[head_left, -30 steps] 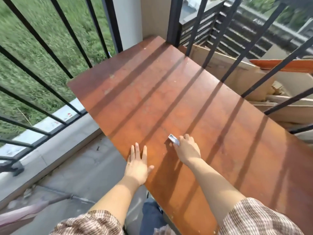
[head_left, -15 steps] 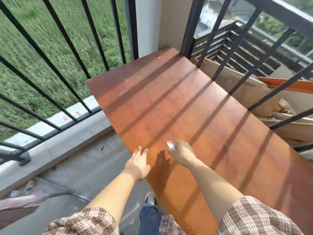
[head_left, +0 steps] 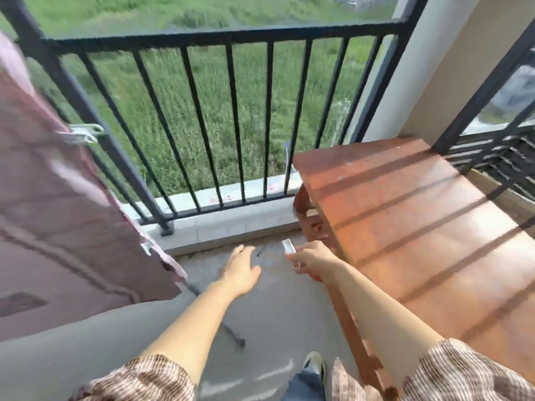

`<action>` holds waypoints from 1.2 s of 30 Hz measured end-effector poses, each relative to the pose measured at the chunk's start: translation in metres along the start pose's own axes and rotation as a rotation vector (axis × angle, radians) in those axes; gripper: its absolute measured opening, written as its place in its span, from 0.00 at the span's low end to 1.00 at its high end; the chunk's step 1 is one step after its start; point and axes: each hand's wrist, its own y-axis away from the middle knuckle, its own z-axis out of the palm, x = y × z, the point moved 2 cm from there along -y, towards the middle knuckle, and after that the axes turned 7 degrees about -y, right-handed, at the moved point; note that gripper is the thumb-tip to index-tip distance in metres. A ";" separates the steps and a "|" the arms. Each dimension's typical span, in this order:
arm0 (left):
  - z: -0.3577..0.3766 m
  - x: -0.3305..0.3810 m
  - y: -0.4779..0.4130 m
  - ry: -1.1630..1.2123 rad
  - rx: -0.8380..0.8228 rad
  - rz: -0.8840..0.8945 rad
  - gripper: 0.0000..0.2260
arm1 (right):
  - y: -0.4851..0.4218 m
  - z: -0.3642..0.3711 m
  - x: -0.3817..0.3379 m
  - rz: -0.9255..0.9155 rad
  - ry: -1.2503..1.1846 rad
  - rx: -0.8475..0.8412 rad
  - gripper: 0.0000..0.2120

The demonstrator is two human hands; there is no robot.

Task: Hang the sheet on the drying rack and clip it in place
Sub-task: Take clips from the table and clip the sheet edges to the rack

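Sheet [head_left: 58, 227], mauve, fills left of frame, hung over a black rail; its lower edge ends above bare concrete floor [head_left: 275, 314] at centre. One metal clip [head_left: 84, 134] pinches it at upper left, another [head_left: 147, 246] at its right edge. Left hand [head_left: 241, 270] slack, fingers spread, touching nothing. Right hand [head_left: 314, 263] pinches a silver clip [head_left: 289, 247] just left of the wooden table [head_left: 419, 227]. No legible writing.

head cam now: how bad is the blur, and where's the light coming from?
Head view: motion blur smears the pink sheet and its clip; the railing bows from wide-angle distortion; hard sun throws bar shadows across the wooden table; the right hand and its clip stay legible.
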 end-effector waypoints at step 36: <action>-0.375 -0.854 0.415 0.852 1.064 -0.892 0.12 | 0.187 1.085 -0.241 -0.482 0.462 -1.145 0.12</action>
